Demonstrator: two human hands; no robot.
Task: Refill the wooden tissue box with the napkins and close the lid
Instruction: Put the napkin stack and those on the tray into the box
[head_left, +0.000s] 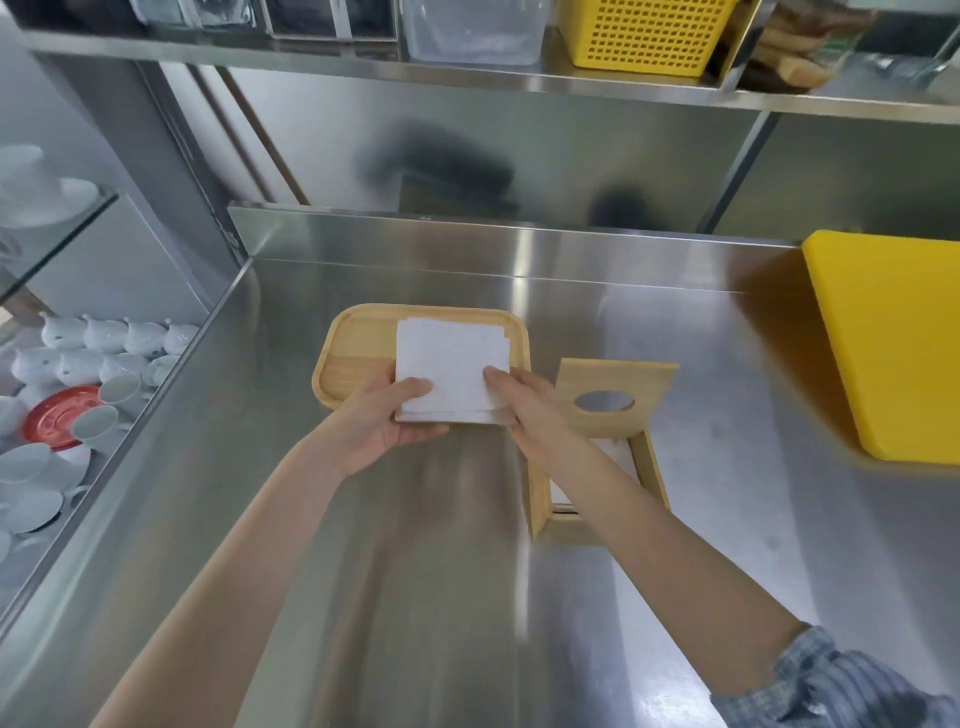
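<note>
Both hands' grip on napkins, tissue box open, part-filled

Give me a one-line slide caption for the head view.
Both hands hold a napkin stack above the wooden tray, beside the open tissue box.

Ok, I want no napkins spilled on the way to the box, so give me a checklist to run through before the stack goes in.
1. Napkin stack held from both sides: ok, left hand and right hand both have a grip on its near edge.
2. Stack squared up: not ok, a few sheets stick out at the far right corner.
3. Lid clear of the box opening: ok, it stands tilted open at the far end.
4. Room inside the wooden tissue box: cannot tell, the right forearm hides most of it; some white shows inside.
5. Stack clear of the wooden tray: cannot tell.
</note>
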